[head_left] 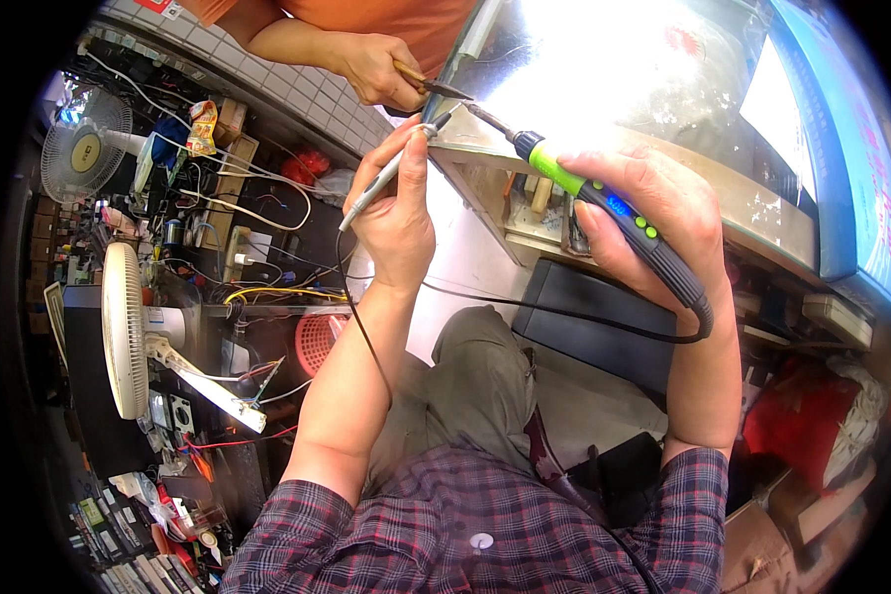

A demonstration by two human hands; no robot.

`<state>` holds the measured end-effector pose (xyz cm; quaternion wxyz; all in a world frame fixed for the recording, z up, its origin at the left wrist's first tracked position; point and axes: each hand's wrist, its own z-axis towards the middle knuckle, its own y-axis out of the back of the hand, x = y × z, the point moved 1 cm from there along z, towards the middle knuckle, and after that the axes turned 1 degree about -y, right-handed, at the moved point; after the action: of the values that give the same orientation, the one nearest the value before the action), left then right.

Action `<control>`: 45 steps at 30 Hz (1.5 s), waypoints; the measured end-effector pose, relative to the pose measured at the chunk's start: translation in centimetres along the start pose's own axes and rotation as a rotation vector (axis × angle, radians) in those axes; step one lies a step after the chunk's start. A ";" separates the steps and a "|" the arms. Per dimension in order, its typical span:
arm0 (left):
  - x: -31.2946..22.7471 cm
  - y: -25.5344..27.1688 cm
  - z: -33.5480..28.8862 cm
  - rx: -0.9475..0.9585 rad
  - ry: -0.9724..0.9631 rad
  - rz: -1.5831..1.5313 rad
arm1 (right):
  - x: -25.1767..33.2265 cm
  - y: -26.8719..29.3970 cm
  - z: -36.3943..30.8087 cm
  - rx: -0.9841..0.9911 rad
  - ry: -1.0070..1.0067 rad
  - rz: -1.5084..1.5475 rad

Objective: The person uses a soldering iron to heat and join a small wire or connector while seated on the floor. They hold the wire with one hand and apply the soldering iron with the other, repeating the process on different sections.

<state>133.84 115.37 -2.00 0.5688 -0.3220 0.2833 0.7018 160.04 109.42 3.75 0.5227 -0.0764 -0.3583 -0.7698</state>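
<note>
Soldering iron (619, 206), ribbed black plastic with bright green bands, is clamped between thumb and fingers of the bent right hand (678, 203), its metal tip slanting up-left past the shiny counter's (604, 74) edge. Forearm stretched forward, the left hand (403, 218) pinches a slim, smooth grey pen-shaped tool (374, 191), its dark tip near a co-worker's hand (384, 71) gripping a slender, brown-handled tool (445, 90).

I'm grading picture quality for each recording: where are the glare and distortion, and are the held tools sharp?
Head view: white glare washes out part of the counter top; head view: the lens bows the blue panel at right and leaves black corners; head view: the soldering iron and grey pen look fairly sharp.
</note>
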 end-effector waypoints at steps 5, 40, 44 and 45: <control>-0.1 -0.2 0.0 -0.002 0.001 -0.004 | 0.0 0.1 -0.1 -0.001 0.009 -0.018; -0.1 -0.1 -0.1 -0.006 0.004 -0.018 | 0.1 -0.2 -0.1 -0.006 0.006 -0.017; 0.0 0.1 -0.1 0.001 -0.002 0.007 | 0.1 -0.3 -0.1 -0.015 0.006 -0.016; -0.1 0.1 -0.1 0.003 -0.004 0.010 | 0.1 -0.3 -0.1 -0.012 0.004 -0.017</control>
<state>133.79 115.23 -2.02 0.5662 -0.3186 0.2848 0.7048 159.73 109.32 3.58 0.5164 -0.0748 -0.3533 -0.7765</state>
